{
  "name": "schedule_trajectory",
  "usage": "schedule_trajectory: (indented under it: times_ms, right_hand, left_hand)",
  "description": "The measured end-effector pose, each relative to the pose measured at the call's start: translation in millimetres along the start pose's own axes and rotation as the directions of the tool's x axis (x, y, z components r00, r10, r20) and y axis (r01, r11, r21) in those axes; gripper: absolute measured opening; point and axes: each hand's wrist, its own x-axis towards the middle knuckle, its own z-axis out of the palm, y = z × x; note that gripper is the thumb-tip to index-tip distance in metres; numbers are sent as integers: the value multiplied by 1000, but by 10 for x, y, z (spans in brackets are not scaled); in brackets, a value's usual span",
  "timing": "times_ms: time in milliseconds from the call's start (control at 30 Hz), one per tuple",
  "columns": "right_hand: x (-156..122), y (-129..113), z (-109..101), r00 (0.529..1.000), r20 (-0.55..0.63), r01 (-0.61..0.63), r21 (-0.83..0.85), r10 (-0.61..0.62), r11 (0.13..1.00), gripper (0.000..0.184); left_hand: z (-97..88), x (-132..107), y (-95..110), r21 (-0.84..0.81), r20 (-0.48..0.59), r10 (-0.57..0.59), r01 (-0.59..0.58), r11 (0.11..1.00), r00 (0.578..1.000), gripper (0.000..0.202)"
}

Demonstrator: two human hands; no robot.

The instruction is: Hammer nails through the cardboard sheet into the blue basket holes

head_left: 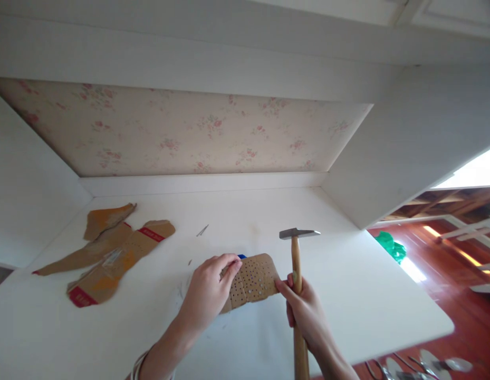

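A piece of brown cardboard [255,279] dotted with small holes and nail heads lies on the white table [367,295]. My left hand [209,290] rests on its left edge with fingers pinched together, probably on a small nail that I cannot make out. A bit of blue [242,256] shows just beyond the fingertips. My right hand [306,311] is closed around the wooden handle of a hammer [296,264]. The hammer stands upright, its metal head above the cardboard's right side.
Torn cardboard scraps [110,253] with red print lie at the table's left. A few loose nails [202,230] lie farther back. White walls and a flowered back panel [181,132] enclose the table. Something green [391,245] and metal spoons [426,364] lie on the red floor.
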Motion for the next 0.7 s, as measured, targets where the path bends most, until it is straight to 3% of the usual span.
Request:
schedule_trajectory:
  times_ms: [333,700]
  right_hand:
    - [73,-2,5,999,48,25,-23,-24,999,35]
    - [68,-8,-1,999,41,25,-25,-24,999,33]
  left_hand:
    - [156,66,-33,-89,27,-3,6,996,1000,20]
    - [244,90,-56,25,32,59,-60,998,998,20]
